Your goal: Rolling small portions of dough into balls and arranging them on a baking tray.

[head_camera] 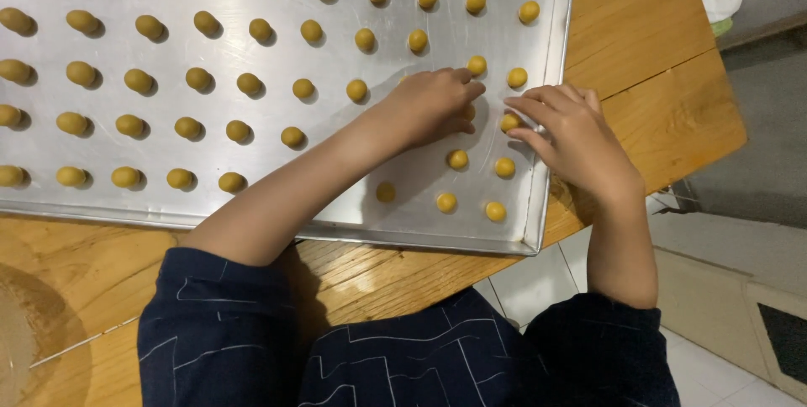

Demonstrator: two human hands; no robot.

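The left hand [433, 104] curls loosely over a small yellow dough ball [468, 111] while the right hand [561, 129] pinches another ball [509, 122] just beside it, both on the metal tray [403, 205] on the wooden bench [656, 79].

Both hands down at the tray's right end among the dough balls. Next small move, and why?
Probably lift the left hand clear: it covers a ball in the row, while the right hand fingertips pinch the next ball near the tray rim. Grid spacing there can't be checked until uncovered.
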